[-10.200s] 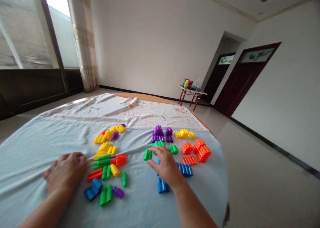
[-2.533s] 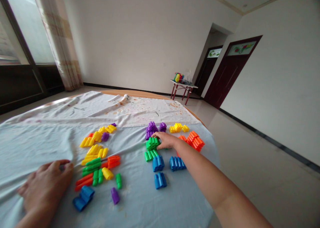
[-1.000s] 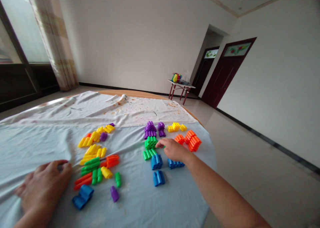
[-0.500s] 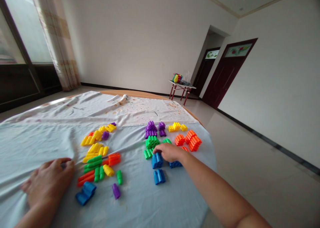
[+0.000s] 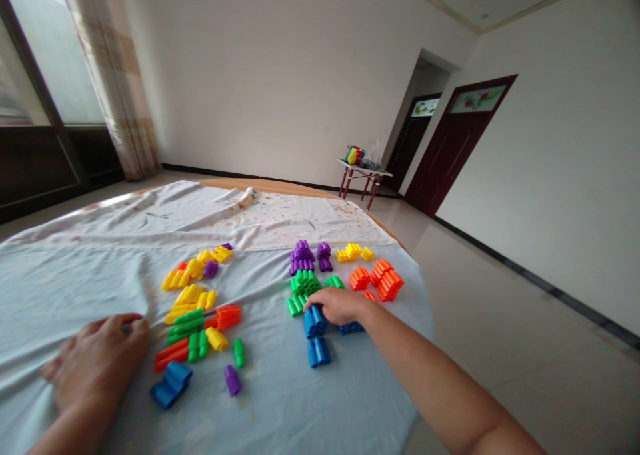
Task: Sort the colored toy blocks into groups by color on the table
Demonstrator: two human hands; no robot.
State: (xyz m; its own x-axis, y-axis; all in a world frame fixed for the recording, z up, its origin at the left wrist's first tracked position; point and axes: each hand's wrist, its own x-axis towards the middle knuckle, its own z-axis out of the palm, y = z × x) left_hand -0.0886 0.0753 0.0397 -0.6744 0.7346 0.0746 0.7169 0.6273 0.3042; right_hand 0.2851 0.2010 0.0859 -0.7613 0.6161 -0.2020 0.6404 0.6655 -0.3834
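Observation:
My right hand [image 5: 339,306] reaches over a stack of blue plastic tube blocks [image 5: 315,323], its fingers closed at the stack's far edge; the fingertips are partly hidden. Right in front of that stack lies another blue block [image 5: 319,352]. More blue blocks [image 5: 351,328] show partly beneath my right wrist. Just beyond my fingers are stacked green blocks [image 5: 305,282]. My left hand [image 5: 103,355] lies on the cloth, fingers spread and holding nothing. To its right are loose blue blocks [image 5: 171,385], orange-red blocks [image 5: 171,355] and green blocks [image 5: 186,326].
Purple stacks [image 5: 302,256], yellow blocks [image 5: 353,252] and orange stacks [image 5: 387,280] sit at the right far side. Loose yellow blocks [image 5: 190,298] and a purple block [image 5: 232,380] lie left of centre. The wrinkled tablecloth [image 5: 280,408] covers a round table; a small table [image 5: 367,168] stands beyond.
My right hand has shifted very slightly toward me at the blue stack, and the gap to the blue block in front looks narrower. My left hand stays put.

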